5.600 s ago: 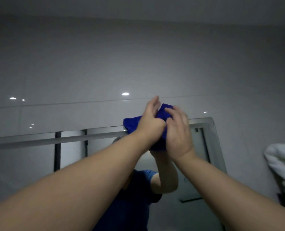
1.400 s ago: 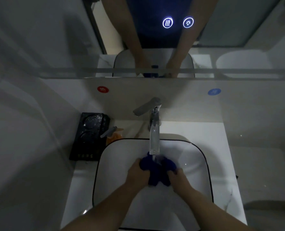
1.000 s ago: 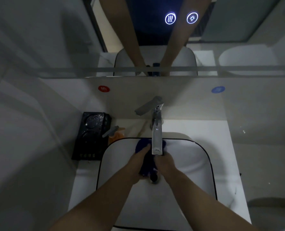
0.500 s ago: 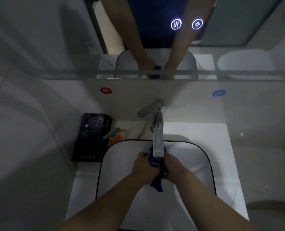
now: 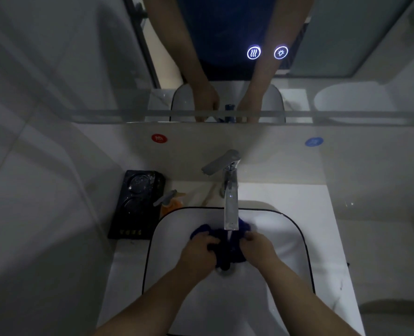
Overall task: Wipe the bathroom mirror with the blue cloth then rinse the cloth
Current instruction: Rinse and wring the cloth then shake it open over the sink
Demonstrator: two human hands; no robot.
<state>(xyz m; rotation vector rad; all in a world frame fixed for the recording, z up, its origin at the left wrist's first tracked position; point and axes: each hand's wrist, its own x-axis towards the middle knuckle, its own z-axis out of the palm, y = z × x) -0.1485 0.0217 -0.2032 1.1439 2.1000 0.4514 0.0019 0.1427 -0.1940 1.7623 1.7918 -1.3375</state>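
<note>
The blue cloth (image 5: 226, 248) is bunched over the white basin (image 5: 269, 219), right under the chrome faucet (image 5: 230, 204). My left hand (image 5: 197, 255) grips its left side and my right hand (image 5: 259, 248) grips its right side. A thin stream of water falls from the spout onto the cloth. The mirror (image 5: 80, 57) fills the upper part of the view and reflects my arms and the basin. Part of the cloth is hidden under my fingers.
A black tray (image 5: 135, 204) with two round recesses stands left of the basin, with an orange pump bottle (image 5: 171, 202) beside it. Red (image 5: 159, 138) and blue (image 5: 313, 142) round stickers mark the wall. Two lit touch icons (image 5: 267, 52) glow on the mirror.
Earlier both hands pressed the cloth to the mirror's top edge. Since then they have been down at the basin under the running tap; now they have spread apart, and the cloth is pulled wider.
</note>
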